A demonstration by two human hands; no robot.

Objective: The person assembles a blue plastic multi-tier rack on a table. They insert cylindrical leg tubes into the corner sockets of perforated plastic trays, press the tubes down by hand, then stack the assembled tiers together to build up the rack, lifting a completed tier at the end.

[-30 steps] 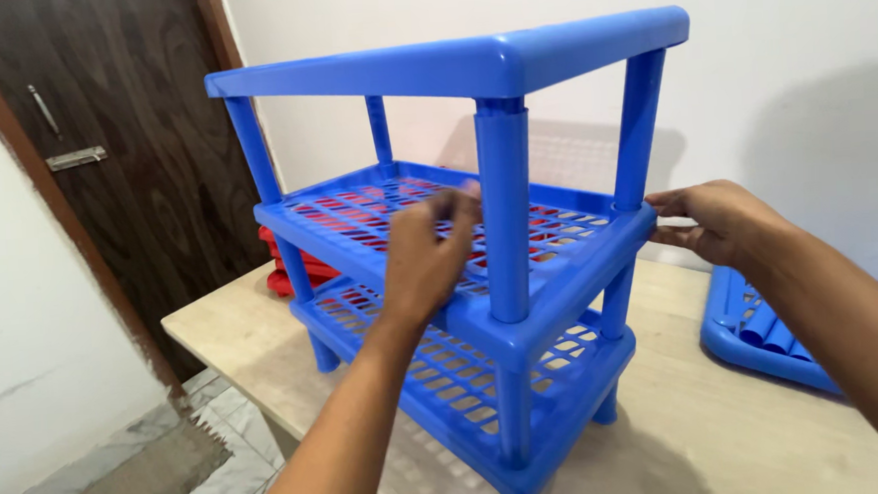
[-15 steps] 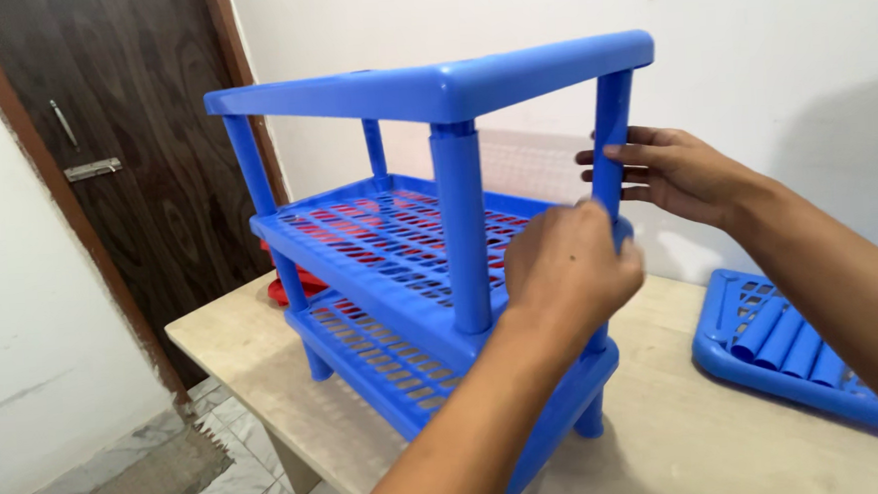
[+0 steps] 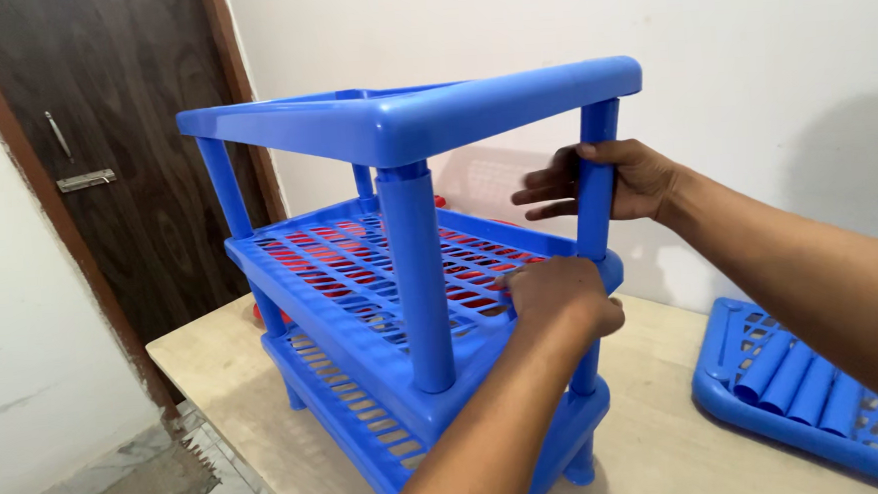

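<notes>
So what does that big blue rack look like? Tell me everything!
The blue rack looks like shiny moulded plastic. It stands upright on a pale wooden table, with two slotted shelves low down and a solid-edged top frame, all joined by round corner posts. Something red shows through the slots, too hidden to tell what. The right hand wraps the upper far post, and the left hand presses on the middle shelf's corner beside it.
</notes>
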